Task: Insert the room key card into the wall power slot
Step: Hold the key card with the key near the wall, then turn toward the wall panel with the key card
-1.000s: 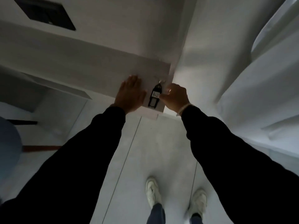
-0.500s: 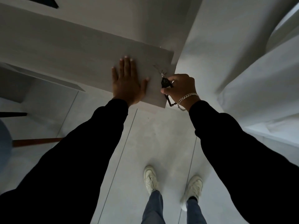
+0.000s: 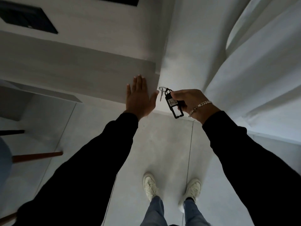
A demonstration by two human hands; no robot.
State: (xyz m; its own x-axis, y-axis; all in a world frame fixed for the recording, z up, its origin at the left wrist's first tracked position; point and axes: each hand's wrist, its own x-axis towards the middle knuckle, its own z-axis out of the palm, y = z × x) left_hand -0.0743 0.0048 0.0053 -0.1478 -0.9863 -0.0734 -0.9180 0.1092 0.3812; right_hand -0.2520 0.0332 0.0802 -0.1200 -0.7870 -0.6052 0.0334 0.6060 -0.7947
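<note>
My right hand pinches a black key tag with a white label; a small metal key dangles from its ring at the top. The tag hangs in the air just right of the grey shelf's corner, off its surface. My left hand lies flat, fingers spread, on the right end of the grey shelf. No wall power slot is recognisable in this dim view; a dark rectangular panel sits on the wall at upper left.
White curtains hang on the right. A wall corner runs up behind the shelf end. A wooden chair leg and a blue seat edge sit at the left. My shoes stand on the grey tiled floor below.
My right hand lifted the key tag off the shelf's corner and drew it to the right, into the air. The left hand stays flat on the shelf. The view tilted slightly upward.
</note>
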